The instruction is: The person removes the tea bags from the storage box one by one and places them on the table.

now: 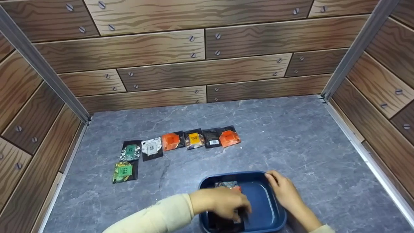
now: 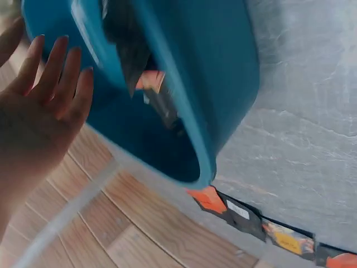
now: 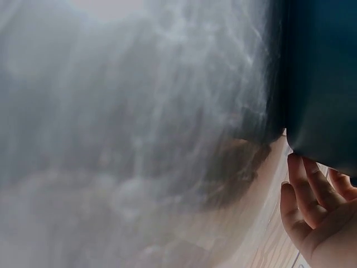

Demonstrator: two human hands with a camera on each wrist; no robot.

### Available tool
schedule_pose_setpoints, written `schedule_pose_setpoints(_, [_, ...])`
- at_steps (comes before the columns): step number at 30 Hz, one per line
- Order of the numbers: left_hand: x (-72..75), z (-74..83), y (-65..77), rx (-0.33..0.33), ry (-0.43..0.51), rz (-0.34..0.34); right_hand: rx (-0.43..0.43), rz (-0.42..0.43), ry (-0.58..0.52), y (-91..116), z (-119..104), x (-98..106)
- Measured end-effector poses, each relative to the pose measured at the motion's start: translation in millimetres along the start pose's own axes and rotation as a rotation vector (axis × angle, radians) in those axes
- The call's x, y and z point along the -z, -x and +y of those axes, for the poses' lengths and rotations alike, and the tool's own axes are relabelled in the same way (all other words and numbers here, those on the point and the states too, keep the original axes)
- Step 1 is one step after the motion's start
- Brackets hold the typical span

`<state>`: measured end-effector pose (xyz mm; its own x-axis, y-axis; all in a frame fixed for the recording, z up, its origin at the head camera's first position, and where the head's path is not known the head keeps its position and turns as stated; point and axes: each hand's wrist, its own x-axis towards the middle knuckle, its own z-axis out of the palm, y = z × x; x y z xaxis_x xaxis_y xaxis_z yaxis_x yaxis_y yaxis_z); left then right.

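Note:
A dark blue plastic bin stands at the front, with several tea-bag sachets inside its left half. My left hand reaches into it over the sachets, blurred by motion. In the left wrist view that hand has its fingers spread and nearly straight, with nothing between them. A dark sachet shows beside its fingertips, within the bin. My right hand holds the bin's far right corner at the rim. In the right wrist view its fingers bend against the outer wall.
Several sachets lie in a row on the grey marbled table, from a teal one to an orange one. A green sachet lies below the row's left end. Wood-patterned walls enclose the back and sides.

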<state>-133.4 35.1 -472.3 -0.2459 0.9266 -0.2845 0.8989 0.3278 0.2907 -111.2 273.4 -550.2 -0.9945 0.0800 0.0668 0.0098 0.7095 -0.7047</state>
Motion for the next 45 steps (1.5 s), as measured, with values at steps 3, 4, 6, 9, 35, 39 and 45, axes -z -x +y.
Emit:
schedule_pose_setpoints(3, [-11.3,9.6,3.3,0.006,-0.278,0.014,0.004,0.001,0.005,-1,0,1])
schedule_pose_setpoints(4, [-14.5,12.4,4.3,0.012,-0.344,0.009,0.006,0.002,0.005,-1,0,1])
schedule_pose_setpoints(6, [-20.2,16.0,6.0,0.031,-0.433,-0.016,0.012,0.002,0.005,-1,0,1])
schedule_pose_setpoints(9, [-26.9,17.6,7.8,0.059,-0.51,-0.05,0.015,0.006,0.001,-1,0,0])
schedule_pose_setpoints(35, [-12.3,14.2,25.6,-0.09,-0.47,0.188,-0.023,-0.02,-0.032,0,0,0])
schedule_pose_setpoints(39, [1.0,14.2,33.8,-0.093,-0.396,0.254,-0.024,-0.014,-0.031,0,1,0])
schedule_pose_setpoints(45, [20.2,6.7,46.3,-0.133,-0.357,0.427,-0.027,-0.018,-0.037,0,0,0])
